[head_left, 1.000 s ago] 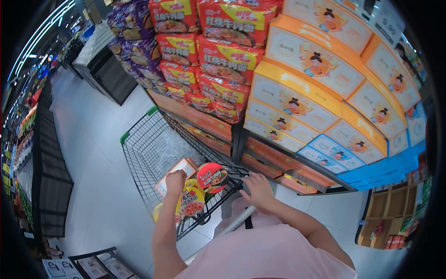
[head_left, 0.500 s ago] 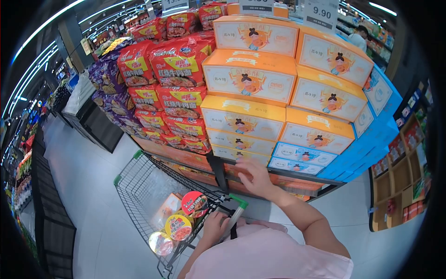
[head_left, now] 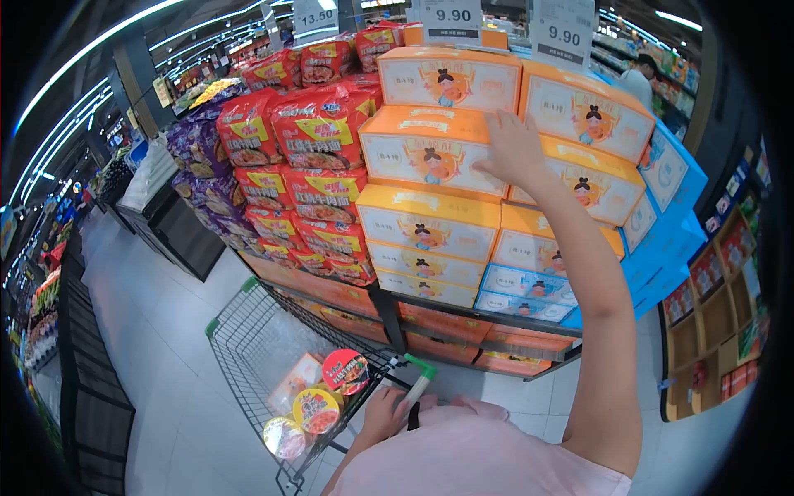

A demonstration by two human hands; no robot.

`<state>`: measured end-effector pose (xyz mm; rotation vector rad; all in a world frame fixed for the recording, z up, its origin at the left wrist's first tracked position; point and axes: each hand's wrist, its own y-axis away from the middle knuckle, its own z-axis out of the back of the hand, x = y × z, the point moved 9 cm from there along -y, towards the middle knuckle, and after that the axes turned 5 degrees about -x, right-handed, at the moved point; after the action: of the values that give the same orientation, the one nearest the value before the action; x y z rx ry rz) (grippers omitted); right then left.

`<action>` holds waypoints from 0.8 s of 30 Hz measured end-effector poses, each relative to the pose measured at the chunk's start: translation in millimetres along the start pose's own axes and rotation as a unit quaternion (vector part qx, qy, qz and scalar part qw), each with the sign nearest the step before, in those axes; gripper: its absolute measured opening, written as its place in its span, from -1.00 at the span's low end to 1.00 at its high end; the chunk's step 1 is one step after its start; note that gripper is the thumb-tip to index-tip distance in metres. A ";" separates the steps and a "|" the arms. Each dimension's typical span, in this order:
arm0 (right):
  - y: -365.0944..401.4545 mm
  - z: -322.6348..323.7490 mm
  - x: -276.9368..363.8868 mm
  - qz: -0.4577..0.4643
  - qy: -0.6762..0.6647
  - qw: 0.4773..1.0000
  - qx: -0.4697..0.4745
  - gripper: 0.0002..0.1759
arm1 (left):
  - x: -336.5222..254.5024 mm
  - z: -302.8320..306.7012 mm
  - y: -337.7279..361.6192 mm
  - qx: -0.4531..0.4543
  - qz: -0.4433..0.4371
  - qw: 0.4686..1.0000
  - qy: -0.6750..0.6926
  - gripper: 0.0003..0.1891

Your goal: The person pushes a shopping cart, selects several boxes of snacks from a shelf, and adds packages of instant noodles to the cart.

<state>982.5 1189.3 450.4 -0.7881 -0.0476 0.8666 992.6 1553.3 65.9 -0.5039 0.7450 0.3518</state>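
Note:
My right hand is raised over the stacked orange and white boxes, its fingers apart at the right end of a second-row box. Whether the fingertips touch the box is hard to tell. Low in the view, my left hand is wrapped round the handle of a shopping cart. Inside the cart lie a red-lidded noodle cup, a yellow-lidded cup, a third round cup and an orange and white box.
Red noodle packs and purple packs are piled left of the boxes, blue boxes at the right. Price signs stand above. A wooden shelf is far right. Another person stands behind the display.
My right hand has risen from near the cart handle to the upper boxes, with the arm stretched out. My left hand stays on the handle. The view has shifted slightly.

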 end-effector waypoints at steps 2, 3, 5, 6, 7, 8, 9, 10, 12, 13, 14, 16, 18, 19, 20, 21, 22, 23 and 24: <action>-1.9 -8.9 -3.0 -0.009 0.011 0.999 0.047 -0.05 | 0.8 0.7 1.0 -0.002 0.002 1.000 0.000 -0.77; -2.3 -10.5 -2.8 -0.007 0.012 0.998 0.063 -0.05 | 1.3 0.1 0.6 -0.002 0.002 1.000 0.001 -0.78; -0.2 -14.4 -0.3 -0.005 0.014 0.995 0.098 -0.07 | 0.8 -0.4 0.1 -0.008 -0.008 1.000 0.004 -0.78; 0.3 -14.4 0.4 -0.002 0.014 0.996 0.085 -0.07 | 0.3 -0.1 0.2 -0.010 -0.012 1.000 0.005 -0.78; 1.0 -15.6 1.2 0.001 0.013 0.997 0.072 -0.08 | 0.6 -0.6 0.2 -0.009 -0.011 1.000 0.000 -0.78; 1.5 -14.5 1.3 0.004 0.013 0.998 0.059 -0.08 | 0.8 -1.1 -0.1 -0.007 -0.011 1.000 -0.004 -0.78; 2.0 -13.3 1.3 0.005 0.015 0.998 0.065 -0.10 | 0.8 -1.9 -0.2 -0.005 -0.011 1.000 -0.008 -0.78; 1.7 -10.0 2.4 0.007 0.017 0.997 0.071 -0.12 | 1.5 -2.7 0.3 -0.004 -0.011 1.000 -0.005 -0.78; -1.9 8.8 -2.0 0.019 0.012 1.000 -0.018 -0.17 | 3.8 -3.7 1.4 -0.004 -0.010 1.000 0.003 -0.78; -4.1 24.7 -10.3 0.030 0.006 0.993 -0.112 -0.19 | 3.2 -3.0 1.2 -0.002 -0.011 1.000 0.003 -0.78; -4.4 40.9 -20.3 0.043 0.000 0.978 -0.206 -0.22 | 1.7 -1.6 1.0 -0.001 -0.012 1.000 0.003 -0.77; -19.6 68.0 -58.6 0.007 0.018 0.973 -0.230 -0.28 | 2.7 -2.8 1.0 0.002 -0.013 1.000 0.007 -0.77; -30.7 81.4 -101.0 -0.022 0.089 0.974 -0.205 -0.22 | 5.5 -4.1 1.9 0.005 -0.011 1.000 0.012 -0.76; -32.7 77.6 -121.3 -0.031 0.110 0.978 -0.177 -0.20 | 6.0 -3.7 1.7 0.005 -0.010 1.000 0.013 -0.76; -33.8 74.0 -141.0 -0.039 0.131 0.980 -0.148 -0.19 | 5.7 -3.3 1.5 0.004 -0.009 1.000 0.016 -0.76; -34.7 73.5 -151.6 -0.047 0.153 0.980 -0.120 -0.17 | 5.2 -3.5 1.0 0.004 -0.008 1.000 0.019 -0.76; -35.2 66.7 -160.4 -0.060 0.143 0.986 -0.061 -0.16 | 5.0 -4.0 0.7 0.004 -0.006 1.000 0.018 -0.76; -33.1 60.9 -167.2 -0.074 0.133 0.988 -0.002 -0.14 | 5.1 -4.4 0.4 0.005 -0.005 1.000 0.016 -0.76; -29.1 54.1 -171.3 -0.088 0.123 0.987 0.057 -0.13 | 5.6 -4.5 0.4 0.006 -0.004 1.000 0.014 -0.77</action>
<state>869.6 1090.9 553.7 -0.7663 0.1464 0.5952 993.8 1551.9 59.0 -0.5008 0.7709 0.3328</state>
